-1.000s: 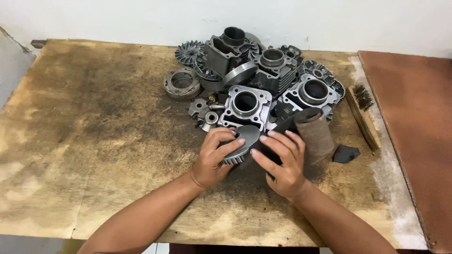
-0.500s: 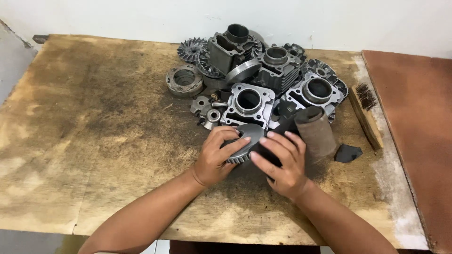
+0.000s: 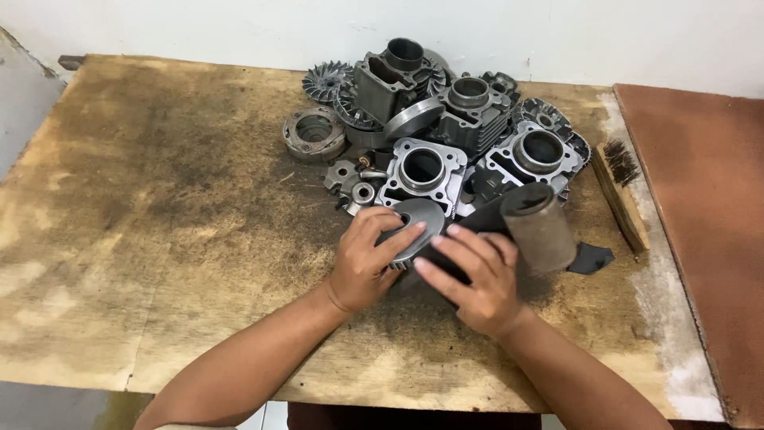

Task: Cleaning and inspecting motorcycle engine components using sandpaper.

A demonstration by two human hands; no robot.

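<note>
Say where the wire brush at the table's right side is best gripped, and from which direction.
Probably the wooden handle of the wire brush, at its near end, coming from above. It lies flat on the table with bristles only at the far end, and its long sides look clear, so fingers could close across the narrow handle. The right hand is nearest.

Worn, rough wood on the tabletop (image 3: 159, 239), stained dark with oil and pale in patches. Dull grey cast metal on the engine cylinders (image 3: 422, 169) at 12 o'clock, matt and grimy. Smoother, slightly shiny metal on the round disc (image 3: 419, 227) under the left hand (image 3: 368, 263). Rough, gritty brown roll of sandpaper (image 3: 541, 227) at 2 o'clock of the right hand (image 3: 476, 279). Plain wood and stiff wire bristles on the brush (image 3: 617, 191) at 3 o'clock.
</note>
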